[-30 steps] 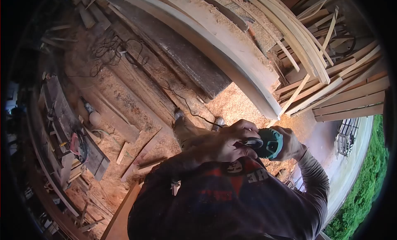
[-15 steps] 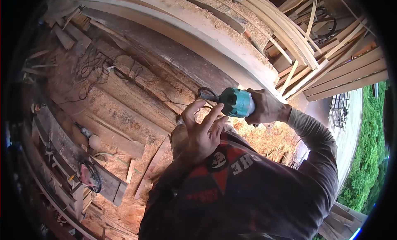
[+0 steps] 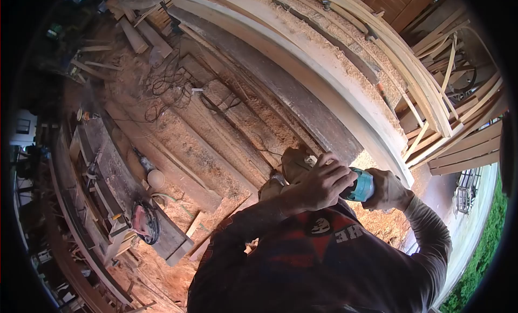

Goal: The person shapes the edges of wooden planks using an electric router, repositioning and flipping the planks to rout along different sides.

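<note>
A teal power tool (image 3: 361,185) is held in front of the dark printed shirt, with its dark end turned left. My right hand (image 3: 387,191) is wrapped round the tool's right-hand part. At the other end, my left hand (image 3: 326,184) has its fingers bent and close together against the dark end, partly covering it. The tip of the tool is hidden behind those fingers.
Long curved timbers (image 3: 302,78) run across the top and right. Sawdust-covered planks (image 3: 189,145) and tangled cords (image 3: 167,86) lie on the floor. A bench (image 3: 118,170) at the left bears a red tool (image 3: 144,222); another tool (image 3: 145,164) lies beside it.
My left hand, spread beside the tool's dark end half a second ago, has closed in against it. Tool and right hand sit lower and further right in view; the view has also shifted.
</note>
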Available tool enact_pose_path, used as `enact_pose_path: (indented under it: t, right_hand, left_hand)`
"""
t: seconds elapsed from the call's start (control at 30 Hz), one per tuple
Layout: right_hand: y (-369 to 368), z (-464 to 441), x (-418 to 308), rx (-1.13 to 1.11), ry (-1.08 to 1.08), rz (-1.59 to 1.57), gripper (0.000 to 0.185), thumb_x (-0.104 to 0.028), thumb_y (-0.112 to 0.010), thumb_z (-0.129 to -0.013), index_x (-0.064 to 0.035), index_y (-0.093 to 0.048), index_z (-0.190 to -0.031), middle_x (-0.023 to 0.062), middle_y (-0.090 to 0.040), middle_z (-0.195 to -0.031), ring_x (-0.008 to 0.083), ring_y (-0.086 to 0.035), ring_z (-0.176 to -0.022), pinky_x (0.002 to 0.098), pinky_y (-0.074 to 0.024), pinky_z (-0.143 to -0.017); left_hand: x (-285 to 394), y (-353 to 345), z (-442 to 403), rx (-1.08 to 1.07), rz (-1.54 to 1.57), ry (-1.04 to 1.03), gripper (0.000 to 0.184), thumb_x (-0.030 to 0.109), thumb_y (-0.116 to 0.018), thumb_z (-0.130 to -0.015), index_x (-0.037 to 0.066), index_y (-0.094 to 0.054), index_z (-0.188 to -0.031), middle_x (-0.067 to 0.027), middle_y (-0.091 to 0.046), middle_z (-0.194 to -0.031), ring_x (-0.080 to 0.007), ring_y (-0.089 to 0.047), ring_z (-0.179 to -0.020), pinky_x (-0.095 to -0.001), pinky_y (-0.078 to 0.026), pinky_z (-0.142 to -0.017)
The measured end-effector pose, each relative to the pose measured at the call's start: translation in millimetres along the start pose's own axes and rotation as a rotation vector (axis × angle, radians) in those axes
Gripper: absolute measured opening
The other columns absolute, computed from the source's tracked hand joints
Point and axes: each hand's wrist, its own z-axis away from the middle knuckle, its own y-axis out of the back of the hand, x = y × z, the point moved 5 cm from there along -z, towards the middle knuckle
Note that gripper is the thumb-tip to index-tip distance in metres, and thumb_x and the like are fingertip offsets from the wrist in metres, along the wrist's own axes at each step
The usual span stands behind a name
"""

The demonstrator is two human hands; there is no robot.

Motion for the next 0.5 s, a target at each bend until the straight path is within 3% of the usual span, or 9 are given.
enact_pose_path:
  t: [0.1, 0.2, 0.23, 0.37, 0.43, 0.5]
  right_hand:
    - [-5, -6, 8, 0.108, 0.013, 0.041, 0.063, -0.025, -0.086, -0.061, 0.0014, -0.065, -0.114, 0.0206, -0.072, -0.094, 0.0381, -0.074, -0.081, 0.0463, -0.0593, -0.071]
    - [-14, -22, 31, 0.157, -0.110, -0.003, 0.060, -0.025, -0.085, -0.062, 0.0034, -0.064, -0.111, 0.0216, -0.072, -0.089, 0.0374, -0.073, -0.079, 0.0470, -0.0589, -0.071]
    - [-15, -31, 39, 0.173, -0.110, -0.011, 0.060, -0.025, -0.085, -0.062, 0.0034, -0.064, -0.111, 0.0216, -0.072, -0.089, 0.0374, -0.073, -0.079, 0.0470, -0.0589, -0.071]
    - [-36, -63, 83, 0.154, -0.373, -0.198, 0.056, -0.028, -0.081, -0.066, 0.0043, -0.060, -0.107, 0.0205, -0.071, -0.081, 0.0351, -0.072, -0.071, 0.0442, -0.0589, -0.069]
    - [-50, -80, 109, 0.130, -0.431, -0.239, 0.057, -0.032, -0.081, -0.069, 0.0034, -0.058, -0.106, 0.0199, -0.072, -0.083, 0.0353, -0.071, -0.069, 0.0446, -0.0581, -0.067]
    - [-63, -100, 127, 0.086, -0.515, -0.190, 0.055, -0.036, -0.082, -0.070, 0.0028, -0.059, -0.102, 0.0193, -0.070, -0.083, 0.0355, -0.070, -0.070, 0.0445, -0.0568, -0.065]
  left_hand:
    - [-22, -1, -14, -0.076, 0.079, 0.005, 0.023, 0.009, -0.072, -0.086, 0.004, -0.070, -0.109, -0.0081, -0.066, -0.099, -0.0249, -0.066, -0.099, -0.0494, -0.042, -0.101]
    - [-54, 11, -31, -0.020, 0.121, 0.060, 0.025, 0.016, -0.079, -0.088, 0.006, -0.072, -0.109, -0.0108, -0.066, -0.121, -0.0270, -0.063, -0.114, -0.0474, -0.044, -0.102]
    - [-68, 17, -35, -0.033, 0.119, 0.047, 0.025, 0.016, -0.079, -0.088, 0.006, -0.072, -0.109, -0.0108, -0.066, -0.121, -0.0270, -0.063, -0.114, -0.0474, -0.044, -0.102]
    - [-181, 59, -46, 0.190, 0.141, 0.415, 0.037, 0.023, -0.076, -0.095, 0.005, -0.067, -0.127, -0.0141, -0.063, -0.130, -0.0286, -0.060, -0.123, -0.0413, -0.049, -0.099]
    - [-255, 79, -56, 0.232, 0.189, 0.698, 0.048, 0.029, -0.070, -0.101, -0.002, -0.057, -0.136, -0.0184, -0.059, -0.135, -0.0296, -0.056, -0.128, -0.0447, -0.049, -0.105]
    - [-337, 96, -66, 0.349, 0.192, 0.844, 0.066, 0.033, -0.071, -0.100, -0.001, -0.043, -0.149, -0.0238, -0.044, -0.148, -0.0329, -0.047, -0.137, -0.0461, -0.044, -0.110]
